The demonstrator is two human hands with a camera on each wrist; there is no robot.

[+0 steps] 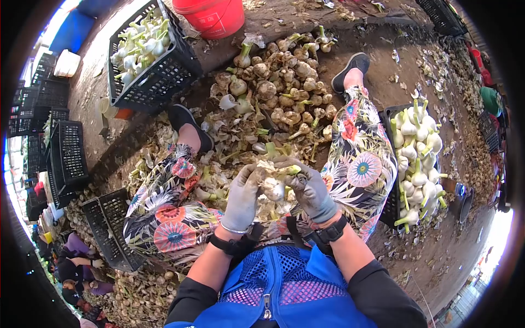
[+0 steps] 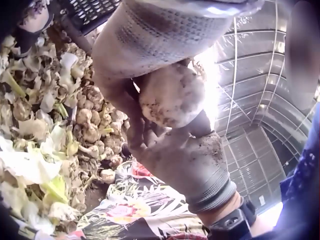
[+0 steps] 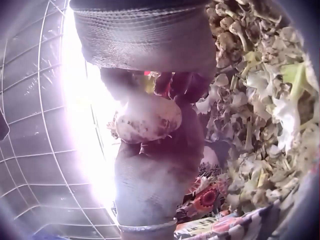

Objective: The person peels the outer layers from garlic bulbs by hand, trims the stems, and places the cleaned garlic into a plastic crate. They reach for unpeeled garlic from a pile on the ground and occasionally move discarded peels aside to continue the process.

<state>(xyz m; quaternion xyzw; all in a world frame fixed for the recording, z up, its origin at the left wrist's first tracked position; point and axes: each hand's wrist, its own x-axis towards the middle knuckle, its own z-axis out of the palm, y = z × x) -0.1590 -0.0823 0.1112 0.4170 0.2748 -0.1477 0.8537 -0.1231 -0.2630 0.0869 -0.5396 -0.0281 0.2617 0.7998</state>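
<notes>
In front of the lap, both gloved hands meet around one garlic bulb [image 1: 273, 189] with a short green stem and loose, dirty outer skin. My left hand [image 1: 240, 201] grips the bulb from its left side. On the other side, my right hand [image 1: 317, 195] has its fingers curled at the stem and skin. Soil specks the pale bulb [image 2: 172, 95] in the left wrist view, where the right hand's glove [image 2: 185, 160] lies just below it. The right wrist view shows the bulb [image 3: 150, 120] against the left hand's fingers.
A heap of unpeeled garlic [image 1: 290, 82] lies on the ground between the feet, with shed skins nearer the lap. Cleaned bulbs fill a crate [image 1: 418, 158] at the right and a black crate [image 1: 158, 76] at the upper left. A red bucket [image 1: 216, 19] stands beyond.
</notes>
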